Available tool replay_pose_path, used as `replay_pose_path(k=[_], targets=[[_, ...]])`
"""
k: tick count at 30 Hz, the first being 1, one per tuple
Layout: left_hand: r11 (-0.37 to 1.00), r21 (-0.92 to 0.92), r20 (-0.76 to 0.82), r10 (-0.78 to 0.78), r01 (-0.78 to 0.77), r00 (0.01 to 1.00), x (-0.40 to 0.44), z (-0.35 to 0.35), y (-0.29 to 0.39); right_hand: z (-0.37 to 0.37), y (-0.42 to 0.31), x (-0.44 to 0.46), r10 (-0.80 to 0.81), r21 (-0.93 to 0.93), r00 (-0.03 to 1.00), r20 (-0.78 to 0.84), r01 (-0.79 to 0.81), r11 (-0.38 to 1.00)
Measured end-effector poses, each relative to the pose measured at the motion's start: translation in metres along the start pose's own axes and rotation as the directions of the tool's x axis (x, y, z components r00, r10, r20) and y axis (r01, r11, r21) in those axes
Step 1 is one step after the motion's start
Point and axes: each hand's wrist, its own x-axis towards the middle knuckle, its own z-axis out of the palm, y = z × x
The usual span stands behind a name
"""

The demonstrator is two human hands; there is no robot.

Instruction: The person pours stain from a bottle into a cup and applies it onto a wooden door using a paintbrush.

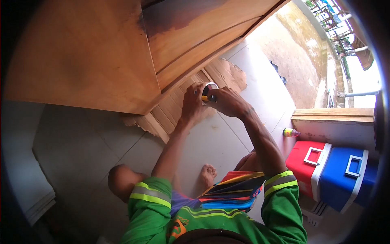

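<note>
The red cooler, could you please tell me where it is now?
In the head view, the red cooler sits at right, beside the blue cooler, near the bottle.

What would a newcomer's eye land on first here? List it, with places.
The red cooler and the blue cooler beside it jump out at lower right, the strongest colours against the pale floor. Next comes the large brown wooden panel filling the upper left. Near the centre, the left hand holds a small round container, with the right hand at its opening.
</note>
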Motion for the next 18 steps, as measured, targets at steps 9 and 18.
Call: replay_pose_path(k=[9, 18], targets=[[1.000, 0.008, -0.124, 0.014, -0.013, 0.992, -0.005, 0.007, -0.002, -0.004, -0.004, -0.008, 0.087, 0.178, 0.990, -0.112, -0.066, 0.982], [0.947, -0.025, -0.054, -0.323, 0.322, 0.945, -0.024, 0.014, -0.032, 0.024, 0.045, -0.006, 0.156, 0.642, 0.946, -0.284, 0.067, 0.763]])
